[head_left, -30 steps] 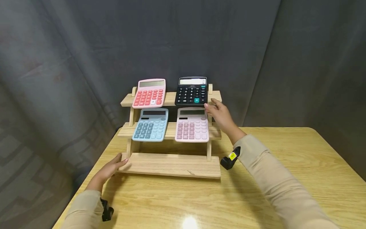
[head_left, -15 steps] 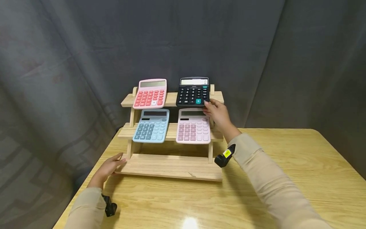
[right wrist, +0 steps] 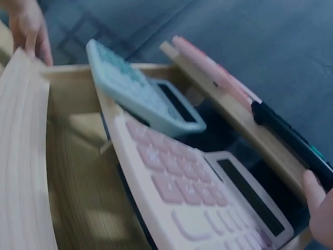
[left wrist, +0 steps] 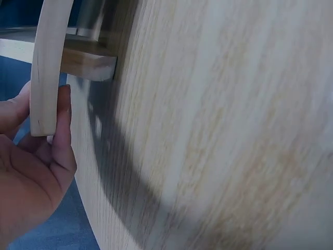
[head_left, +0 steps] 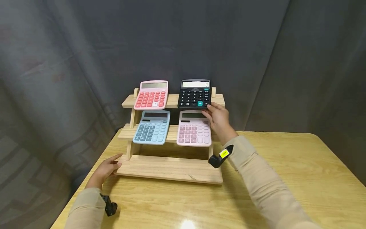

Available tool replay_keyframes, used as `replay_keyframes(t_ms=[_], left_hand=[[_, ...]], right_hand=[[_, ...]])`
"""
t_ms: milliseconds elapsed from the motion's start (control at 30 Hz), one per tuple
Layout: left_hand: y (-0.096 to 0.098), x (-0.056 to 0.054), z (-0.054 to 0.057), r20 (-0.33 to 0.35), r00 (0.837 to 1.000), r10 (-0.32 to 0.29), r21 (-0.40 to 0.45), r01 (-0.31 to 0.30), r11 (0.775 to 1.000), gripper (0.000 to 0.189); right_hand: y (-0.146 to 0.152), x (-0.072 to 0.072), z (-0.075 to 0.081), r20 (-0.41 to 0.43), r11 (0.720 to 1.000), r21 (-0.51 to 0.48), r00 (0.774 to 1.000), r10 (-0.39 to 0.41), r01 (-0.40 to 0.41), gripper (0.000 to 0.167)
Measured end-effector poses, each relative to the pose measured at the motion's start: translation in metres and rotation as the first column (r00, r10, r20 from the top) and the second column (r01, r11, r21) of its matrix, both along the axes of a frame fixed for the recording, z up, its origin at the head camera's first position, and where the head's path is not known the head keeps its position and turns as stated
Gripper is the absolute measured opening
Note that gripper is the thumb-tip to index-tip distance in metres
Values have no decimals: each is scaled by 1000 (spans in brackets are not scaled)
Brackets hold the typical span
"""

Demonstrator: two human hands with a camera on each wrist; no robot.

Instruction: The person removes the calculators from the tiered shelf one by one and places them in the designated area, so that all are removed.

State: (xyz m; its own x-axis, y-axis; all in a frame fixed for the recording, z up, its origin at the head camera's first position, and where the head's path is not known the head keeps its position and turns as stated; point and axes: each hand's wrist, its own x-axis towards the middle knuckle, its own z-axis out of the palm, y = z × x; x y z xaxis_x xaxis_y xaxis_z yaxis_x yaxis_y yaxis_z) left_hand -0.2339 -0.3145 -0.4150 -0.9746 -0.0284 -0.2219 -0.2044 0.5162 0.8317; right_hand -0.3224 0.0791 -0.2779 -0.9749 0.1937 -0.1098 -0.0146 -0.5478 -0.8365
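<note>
Head view: the right hand (head_left: 219, 119), its grip unclear, touches a black rectangular calculator (head_left: 194, 94) on the top tier (head_left: 172, 101) of a pale wooden rack (head_left: 173, 133); the left hand (head_left: 104, 170) pinches the bottom board (head_left: 168, 168).

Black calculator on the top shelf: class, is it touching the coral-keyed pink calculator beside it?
Apart. The head view shows bare wood of the top shelf between the black calculator and the coral-keyed pink calculator.
</note>
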Motion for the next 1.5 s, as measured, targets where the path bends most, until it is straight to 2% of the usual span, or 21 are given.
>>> replay_keyframes(t_ms=[133,300,367,533,600,700,767,867,900,1000,1033,1100,1133,1167,1200,1233,1333,1400,1433,1467,1500], left_hand=[[-1,-1,-2,22,999,27,24,-28,999,53],[0,-1,-2,22,998,51,72,-53,996,51],[0,-1,-2,20,998,59,82,-60,995,50],[-10,-6,-13,-6,1000,26,124,-25,992,56],[-13,-7,-15,-10,1000,14,128,-12,992,59],[-10,-5,-11,1,1000,27,106,-27,994,56],[-5,-2,-5,19,999,39,82,-40,996,55],[0,1,-1,23,999,31,79,-33,996,52],[0,1,0,26,999,34,86,-36,996,52],[0,0,0,32,999,34,94,-37,995,52],[-1,0,-1,34,999,38,94,-41,995,51],[-2,0,-1,37,998,46,90,-50,995,51],[-3,0,0,34,998,43,85,-46,995,51],[-3,0,0,36,998,46,81,-49,996,51],[-4,1,0,35,998,46,75,-48,996,51],[-4,1,0,35,998,51,71,-53,996,51],[-4,1,1,36,998,50,68,-53,996,50],[-4,1,-1,33,999,43,72,-45,996,50],[-4,1,-1,27,999,39,75,-41,996,50],[-4,1,-2,22,999,34,82,-36,996,50],[-4,1,-2,18,999,33,84,-34,996,51]], right_hand=[[1,-6,-8,-5,995,-102,1000,-17,16,39],[11,-40,-45,-76,976,-217,996,-39,22,37],[13,-41,-49,-85,972,-236,996,-35,14,37],[9,2,-16,-39,965,-260,999,20,-29,41],[10,17,-6,-31,952,-303,999,38,-46,43],[13,29,0,-30,941,-332,998,48,-55,44],[17,28,-3,-37,936,-349,998,42,-52,44],[33,7,-26,-115,943,-328,993,28,-65,42],[45,-18,-47,-143,939,-334,989,37,-83,41],[71,-59,-87,-226,931,-345,973,40,-118,41],[77,-65,-91,-218,926,-356,975,46,-123,40],[87,-74,-96,-189,911,-394,981,49,-122,41],[87,-63,-89,-178,909,-402,983,37,-107,42],[94,-68,-94,-188,896,-426,981,45,-123,43],[100,-73,-99,-187,903,-415,982,37,-113,43],[106,-80,-106,-208,905,-410,978,33,-118,42],[136,-115,-149,-343,906,-390,939,20,-162,43],[154,-127,-164,-379,910,-382,925,3,-160,43],[162,-128,-167,-385,905,-393,923,-3,-161,44],[159,-110,-150,-353,891,-426,936,-1,-160,42],[162,-101,-140,-311,873,-465,950,-7,-146,41]])
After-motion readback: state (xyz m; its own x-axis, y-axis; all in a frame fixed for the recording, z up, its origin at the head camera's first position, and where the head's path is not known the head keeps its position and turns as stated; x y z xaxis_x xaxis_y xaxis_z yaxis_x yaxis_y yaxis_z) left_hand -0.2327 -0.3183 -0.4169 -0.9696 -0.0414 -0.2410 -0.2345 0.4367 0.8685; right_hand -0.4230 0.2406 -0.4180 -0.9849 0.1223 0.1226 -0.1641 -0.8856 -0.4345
